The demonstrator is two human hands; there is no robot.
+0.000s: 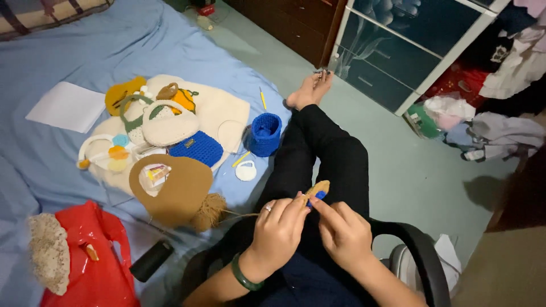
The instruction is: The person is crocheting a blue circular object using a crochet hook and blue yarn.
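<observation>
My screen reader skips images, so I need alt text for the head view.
Two hands, left hand and right hand, pinch a small tan crochet piece over a lap in black trousers. Its strand leads to a tan yarn ball on a blue bedsheet strewn with crocheted bags.

crochet hook (316, 195) mostly hidden, red bag (94, 256) cropped

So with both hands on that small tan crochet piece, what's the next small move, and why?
Probably draw another loop: the left hand and right hand pinch the tan crochet piece around a blue-handled hook, and the yarn strand from the tan yarn ball looks taut.
</observation>
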